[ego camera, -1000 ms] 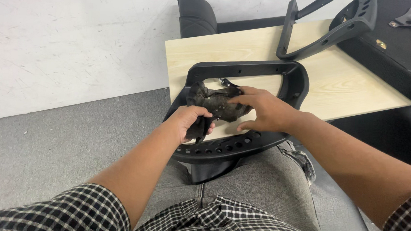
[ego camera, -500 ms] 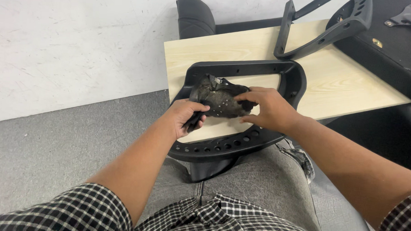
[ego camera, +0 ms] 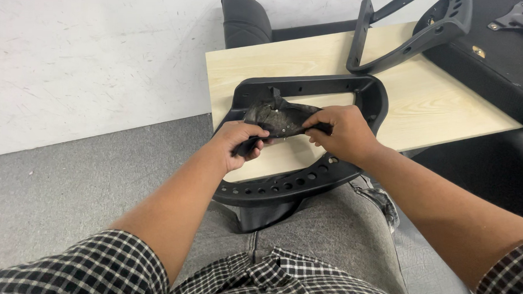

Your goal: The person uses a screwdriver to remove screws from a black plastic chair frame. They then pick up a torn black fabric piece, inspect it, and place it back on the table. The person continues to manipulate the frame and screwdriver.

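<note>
A black plastic chair frame (ego camera: 298,186) with a row of holes rests half on my lap, half on a pale wooden table (ego camera: 442,113). Inside its opening I hold a crumpled piece of black fabric (ego camera: 277,115). My left hand (ego camera: 238,143) grips the fabric's lower left end. On the right end, my right hand (ego camera: 340,132) pinches the fabric between fingers and thumb. The fabric is stretched between both hands just above the frame.
A black armrest-shaped part (ego camera: 410,36) lies on the table's far side. A black padded cushion (ego camera: 243,19) stands behind the table against a white wall. A black panel with metal fittings (ego camera: 502,51) is at the right. Grey carpet (ego camera: 51,197) covers the floor.
The view has drifted a little. Both hands have kept hold of the fabric and shifted slightly up inside the frame, pulling it more taut.
</note>
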